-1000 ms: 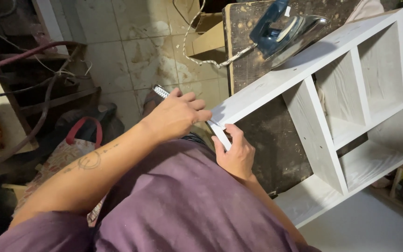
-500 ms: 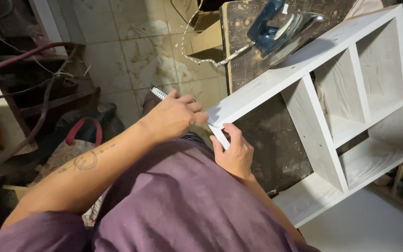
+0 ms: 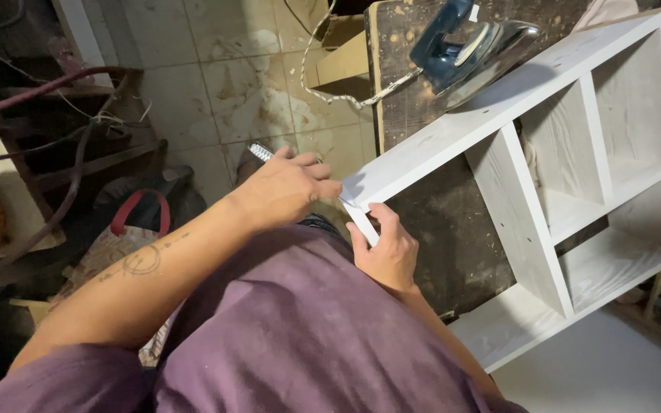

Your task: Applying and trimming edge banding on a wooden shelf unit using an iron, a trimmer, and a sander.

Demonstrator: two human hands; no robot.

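Note:
A white wooden shelf unit (image 3: 453,138) with several open compartments lies tilted on a dark, dusty workbench (image 3: 437,229). My left hand (image 3: 288,187), on a tattooed forearm, presses against the unit's near corner. It is closed around a slim tool whose ridged silvery end (image 3: 260,151) sticks out behind the fingers. The tool's working tip is hidden by the hand. My right hand (image 3: 384,248) grips the short white edge (image 3: 359,216) just below that same corner, thumb on top.
A blue clothes iron (image 3: 468,46) with a braided cord (image 3: 323,84) rests on the bench behind the shelf. On the left, hoses and cables hang over dark steps, above a red-handled bag (image 3: 135,218) on the stained tile floor. A white panel (image 3: 613,367) lies at lower right.
Both hands stay at the shelf's corner. Only the view has shifted slightly.

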